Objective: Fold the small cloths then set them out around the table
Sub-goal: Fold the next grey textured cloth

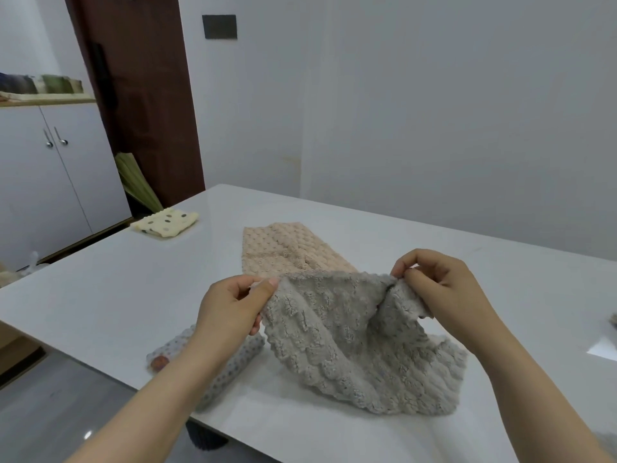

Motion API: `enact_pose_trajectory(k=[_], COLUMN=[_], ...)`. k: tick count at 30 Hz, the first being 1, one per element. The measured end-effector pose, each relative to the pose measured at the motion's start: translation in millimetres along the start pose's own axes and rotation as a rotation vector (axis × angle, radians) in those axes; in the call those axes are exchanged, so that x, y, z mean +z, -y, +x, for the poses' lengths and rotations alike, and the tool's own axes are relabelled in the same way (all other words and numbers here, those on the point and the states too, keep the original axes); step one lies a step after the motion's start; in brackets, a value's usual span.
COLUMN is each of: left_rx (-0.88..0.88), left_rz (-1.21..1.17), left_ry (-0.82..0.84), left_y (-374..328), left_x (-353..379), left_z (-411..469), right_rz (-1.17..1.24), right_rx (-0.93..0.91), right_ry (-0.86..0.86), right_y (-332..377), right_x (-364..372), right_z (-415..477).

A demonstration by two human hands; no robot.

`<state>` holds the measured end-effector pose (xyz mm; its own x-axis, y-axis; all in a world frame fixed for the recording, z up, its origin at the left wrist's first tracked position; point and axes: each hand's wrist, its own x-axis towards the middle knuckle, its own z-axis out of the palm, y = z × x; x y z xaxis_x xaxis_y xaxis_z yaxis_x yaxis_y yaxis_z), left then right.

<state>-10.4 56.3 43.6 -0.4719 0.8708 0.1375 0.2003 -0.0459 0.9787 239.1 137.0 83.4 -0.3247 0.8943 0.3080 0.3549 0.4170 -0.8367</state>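
Pinching with each grip, the left hand and the right hand held the top corners of the grey cloth, whose lower edge rested on the bench, just in front of the peach cloth. Because the right corner was bunched, I judged the edges could meet crookedly and the fold come out uneven.

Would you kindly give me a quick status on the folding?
Left grip and right grip pinch grey cloth corners, raised. Pink cloth behind. Nothing blocking.
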Motion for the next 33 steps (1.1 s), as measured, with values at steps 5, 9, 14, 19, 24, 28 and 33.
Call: enact_pose_trajectory(k=[5, 9, 14, 19, 24, 28, 33], left_rx=[-0.008, -0.018, -0.112, -0.180, -0.200, -0.189, -0.152], left_rz=[-0.146, -0.202, -0.304, -0.358, -0.492, -0.569, -0.575], left_ry=[-0.066, -0.080, -0.151, -0.241, -0.201, -0.131, -0.115], left_y=[-6.5, -10.6, -8.5, 0.5, -2.0, -7.2, -13.7], left_x=[2.7, 3.8, -1.8, -3.3, 1.5, 4.8, 6.1], left_z=[-10.2, -19.2, -23.8, -28.8, -38.6, -44.5, -50.4], right_rz=[-0.042, -0.011, 0.175, 0.302, 0.325, 0.315, 0.235], right_rx=[-0.025, -0.029, 0.030, 0.024, 0.113, 0.141, 0.101], right_ry=[0.017, -0.050, -0.288, -0.351, -0.266, -0.223, -0.295], right_y=[6.3, 6.7, 6.8, 10.9, 8.9, 11.7, 16.5], right_x=[2.8, 5.7, 10.8, 18.9, 28.0, 31.5, 29.3], right_z=[-5.0, -6.9, -13.3, -31.5, -45.4, -45.8, -49.5])
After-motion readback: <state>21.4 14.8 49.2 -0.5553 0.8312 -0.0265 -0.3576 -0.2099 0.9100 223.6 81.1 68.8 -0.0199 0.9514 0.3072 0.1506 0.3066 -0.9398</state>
